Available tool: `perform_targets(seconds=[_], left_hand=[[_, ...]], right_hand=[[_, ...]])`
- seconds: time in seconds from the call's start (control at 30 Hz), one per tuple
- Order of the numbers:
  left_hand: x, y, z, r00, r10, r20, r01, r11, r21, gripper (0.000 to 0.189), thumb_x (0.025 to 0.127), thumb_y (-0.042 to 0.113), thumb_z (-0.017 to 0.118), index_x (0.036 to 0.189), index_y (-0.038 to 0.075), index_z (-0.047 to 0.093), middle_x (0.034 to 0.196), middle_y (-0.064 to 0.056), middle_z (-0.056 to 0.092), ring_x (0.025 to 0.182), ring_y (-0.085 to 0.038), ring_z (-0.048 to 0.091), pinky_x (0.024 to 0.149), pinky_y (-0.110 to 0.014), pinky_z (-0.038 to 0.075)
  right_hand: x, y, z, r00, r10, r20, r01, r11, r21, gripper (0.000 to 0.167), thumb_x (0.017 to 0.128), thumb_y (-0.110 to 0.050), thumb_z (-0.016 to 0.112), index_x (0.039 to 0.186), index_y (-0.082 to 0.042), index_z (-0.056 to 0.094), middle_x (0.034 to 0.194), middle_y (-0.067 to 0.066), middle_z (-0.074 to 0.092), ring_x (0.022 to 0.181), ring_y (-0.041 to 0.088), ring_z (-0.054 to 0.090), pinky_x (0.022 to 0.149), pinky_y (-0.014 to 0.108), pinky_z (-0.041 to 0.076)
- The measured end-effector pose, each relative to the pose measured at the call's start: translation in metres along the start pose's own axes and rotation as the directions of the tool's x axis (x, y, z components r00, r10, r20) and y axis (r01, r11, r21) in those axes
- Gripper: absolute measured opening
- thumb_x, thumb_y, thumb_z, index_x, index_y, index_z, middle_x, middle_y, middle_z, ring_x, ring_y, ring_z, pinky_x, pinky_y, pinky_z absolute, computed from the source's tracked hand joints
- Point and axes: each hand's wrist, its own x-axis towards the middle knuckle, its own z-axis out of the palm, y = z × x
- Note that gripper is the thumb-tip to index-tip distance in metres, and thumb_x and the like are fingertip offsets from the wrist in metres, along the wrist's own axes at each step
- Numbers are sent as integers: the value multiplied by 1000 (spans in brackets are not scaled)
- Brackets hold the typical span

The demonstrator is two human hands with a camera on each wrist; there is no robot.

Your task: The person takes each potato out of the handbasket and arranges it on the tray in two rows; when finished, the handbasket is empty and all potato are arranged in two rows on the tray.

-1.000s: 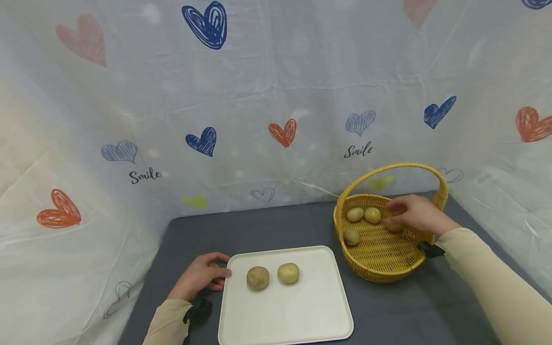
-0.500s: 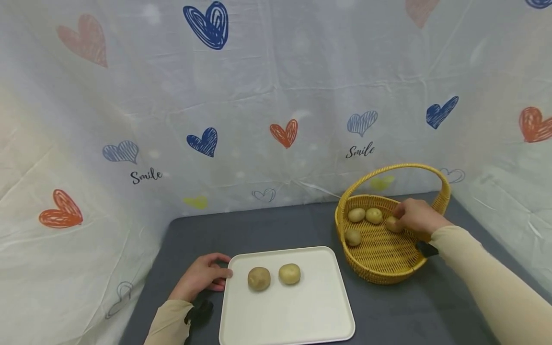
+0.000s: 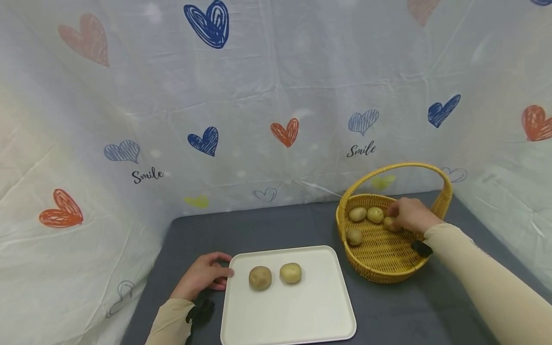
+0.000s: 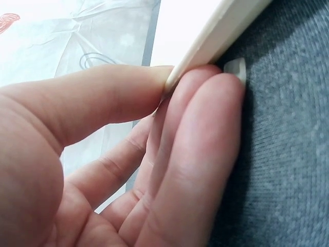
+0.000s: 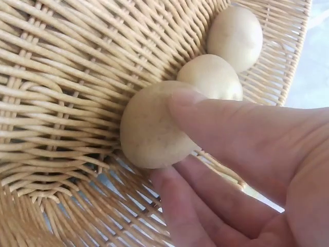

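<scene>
My right hand (image 3: 411,214) reaches into the yellow wicker basket (image 3: 379,277) and grips a potato (image 5: 154,126) between thumb and fingers, close to the woven wall. Two more potatoes (image 3: 357,214) (image 3: 375,215) lie beside it along the back, and another potato (image 3: 354,236) rests at the basket's left side. On the left, my left hand (image 3: 204,277) pinches the rim of the white tray (image 4: 205,43), thumb on top and fingers beneath. The tray bears a brownish potato (image 3: 260,278) and a paler potato (image 3: 291,272), set side by side.
The basket's tall arched handle (image 3: 396,166) rises over its opening. Tray and basket stand apart on a dark grey cloth-covered table (image 3: 258,230). A white curtain (image 3: 241,96) printed with hearts hangs behind and at the sides.
My right hand has come down onto the potato at the basket's right back, closed on it and shifted it slightly left. My left hand stays at the tray's rim.
</scene>
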Motion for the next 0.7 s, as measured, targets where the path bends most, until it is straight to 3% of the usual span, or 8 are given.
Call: perform_targets(seconds=[0.27,0.7], left_hand=[[-1,0,-1,1000,-3,-4,3,1000,0,50,90,18,87,136,7,69,87,-12,74,72,-20,77,67,-37,68],[-1,0,-2,1000,11,13,-11,1000,-7,53,90,18,88,137,6,68,86,-12,75,73,-21,77,67,-37,68]], right_hand=[[1,-2,-2,1000,15,22,-15,1000,-18,46,87,-8,85,128,8,73,131,33,71,117,52,66,94,60,59],[1,0,0,999,-48,-7,48,999,-12,45,87,-13,86,125,8,75,125,29,75,111,46,71,91,58,61]])
